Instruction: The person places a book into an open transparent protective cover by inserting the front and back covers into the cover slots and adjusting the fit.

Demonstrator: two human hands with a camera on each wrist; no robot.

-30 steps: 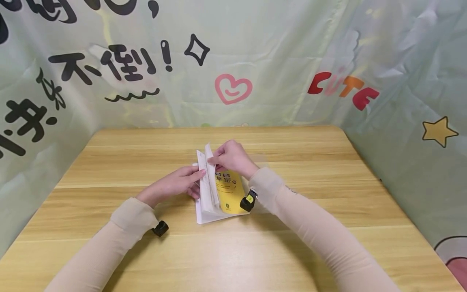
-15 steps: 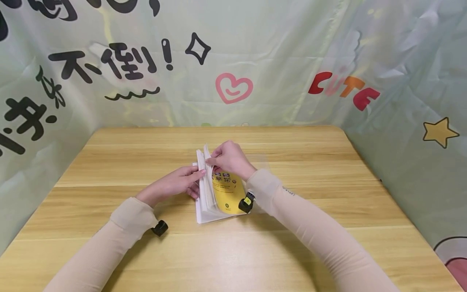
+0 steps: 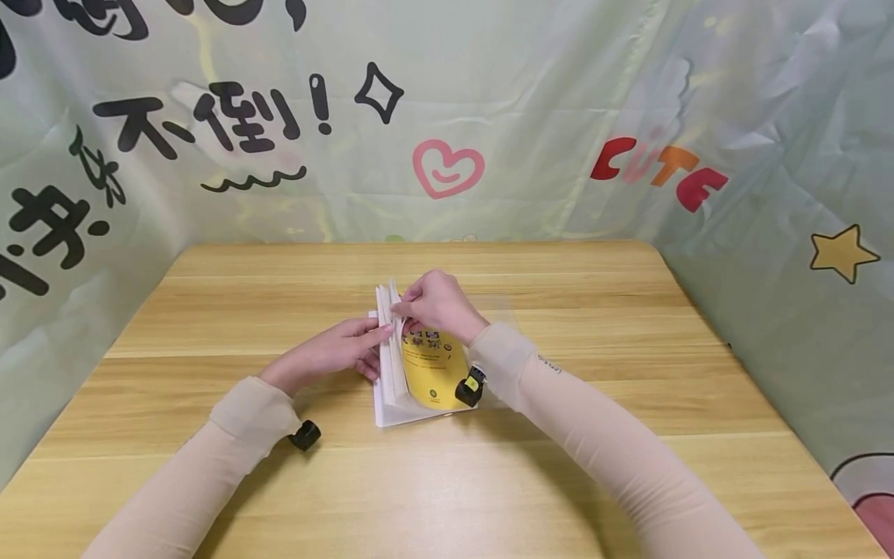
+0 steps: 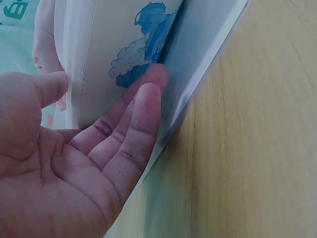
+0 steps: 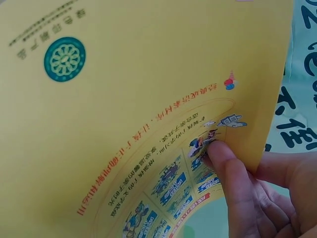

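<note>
A book with a yellow back cover (image 3: 434, 380) stands partly open on the table, its white pages (image 3: 391, 365) fanned upward. From its left side my left hand (image 3: 335, 349) holds a bundle of pages. In the left wrist view the thumb touches the page edges, while the fingers (image 4: 146, 109) lie inside the book beside a page with a blue drawing (image 4: 143, 44). My right hand (image 3: 443, 307) pinches the upper edge of the yellow cover and the leaves by it. The right wrist view shows thumb and finger on that edge (image 5: 255, 158); the cover bends in a curve.
A clear plastic sheet (image 3: 497, 309) extends from beneath the book to the right. The wooden table (image 3: 594, 334) reaches back to a printed cloth backdrop (image 3: 531, 116). Small black cameras (image 3: 305, 435) sit at both wrists.
My right hand has moved slightly left, bringing the pinched leaves closer to the bundle at the left hand. More of the yellow cover curves leftward. The left hand stays nearly still.
</note>
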